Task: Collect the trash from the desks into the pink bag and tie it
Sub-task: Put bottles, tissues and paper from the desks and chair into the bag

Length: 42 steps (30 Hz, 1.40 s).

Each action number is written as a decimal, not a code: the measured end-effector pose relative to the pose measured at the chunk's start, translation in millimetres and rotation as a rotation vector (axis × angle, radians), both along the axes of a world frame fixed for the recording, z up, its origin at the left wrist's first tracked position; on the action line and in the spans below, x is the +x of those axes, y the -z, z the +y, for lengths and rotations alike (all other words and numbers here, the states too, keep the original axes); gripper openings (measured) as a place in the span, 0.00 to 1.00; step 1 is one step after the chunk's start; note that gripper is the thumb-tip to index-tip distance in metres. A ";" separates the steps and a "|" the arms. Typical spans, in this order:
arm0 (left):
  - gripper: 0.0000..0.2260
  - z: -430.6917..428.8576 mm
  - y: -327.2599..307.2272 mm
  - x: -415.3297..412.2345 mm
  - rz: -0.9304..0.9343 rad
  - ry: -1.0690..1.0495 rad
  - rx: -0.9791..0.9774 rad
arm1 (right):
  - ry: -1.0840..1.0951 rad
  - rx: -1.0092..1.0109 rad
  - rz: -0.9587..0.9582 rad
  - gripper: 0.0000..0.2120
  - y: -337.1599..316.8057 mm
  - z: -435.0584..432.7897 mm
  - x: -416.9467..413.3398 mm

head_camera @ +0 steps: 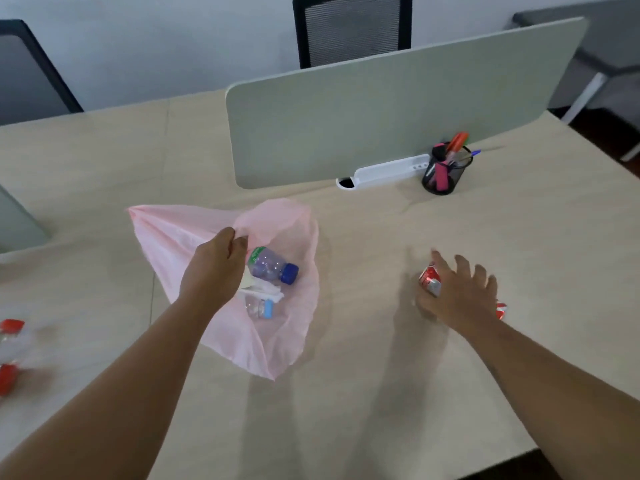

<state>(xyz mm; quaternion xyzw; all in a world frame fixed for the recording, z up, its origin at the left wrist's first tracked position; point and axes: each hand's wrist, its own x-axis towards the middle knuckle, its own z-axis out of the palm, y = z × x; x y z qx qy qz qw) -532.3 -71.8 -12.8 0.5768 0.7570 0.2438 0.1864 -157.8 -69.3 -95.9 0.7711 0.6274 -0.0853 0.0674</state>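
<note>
Collecting step, midway. Left hand [214, 268] pinches the rim of the bag [166, 237], which lies on the desk beneath it, mouth held open. Bottles [273, 266] lie inside already, just right of that hand. Right hand [457, 296] is spread wide and holding nothing, over a crushed can [429, 278] at its fingertips. Whether it is touching is hard to tell in the blur. Next: close on the can and carry it across to the bag mouth. A red scrap [501, 310] waits by the right wrist.
</note>
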 end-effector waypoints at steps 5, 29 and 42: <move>0.15 -4.5 -0.8 -8.3 0.002 -0.001 0.011 | 0.041 0.005 -0.102 0.41 9.0 -27.3 7.6; 0.16 -64.3 -31.5 -100.6 -0.074 -0.103 0.029 | -0.527 0.388 0.323 0.25 -19.9 -8.5 -286.5; 0.14 -57.2 -22.3 -100.0 -0.088 -0.078 0.048 | 0.620 0.147 1.031 0.11 2.9 -12.1 -230.9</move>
